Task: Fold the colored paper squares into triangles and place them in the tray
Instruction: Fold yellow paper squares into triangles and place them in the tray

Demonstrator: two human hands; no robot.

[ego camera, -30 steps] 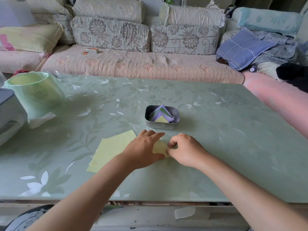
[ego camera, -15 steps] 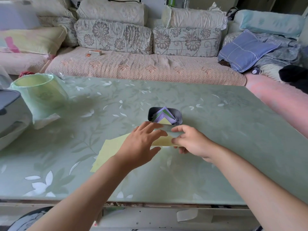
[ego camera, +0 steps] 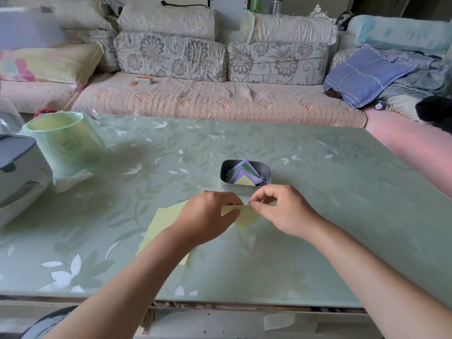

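Observation:
A folded yellow paper triangle [ego camera: 244, 216] hangs just above the table, point down. My left hand [ego camera: 208, 216] pinches its left end and my right hand [ego camera: 281, 211] pinches its top edge with thumb and forefinger. Right behind the hands stands a small grey metal tray [ego camera: 264, 168] holding several folded purple, green and yellow triangles. A stack of flat yellow paper squares [ego camera: 163, 221] lies on the table under my left forearm, partly hidden by it.
A green plastic-lined bin [ego camera: 63, 140] and a grey-and-white appliance [ego camera: 17, 172] stand at the table's left side. A sofa with cushions [ego camera: 220, 99] runs behind the green floral table [ego camera: 342, 216].
Both hands have lifted the yellow paper off the table and drawn closer to the tray. The paper now hangs as a folded triangle between the fingers.

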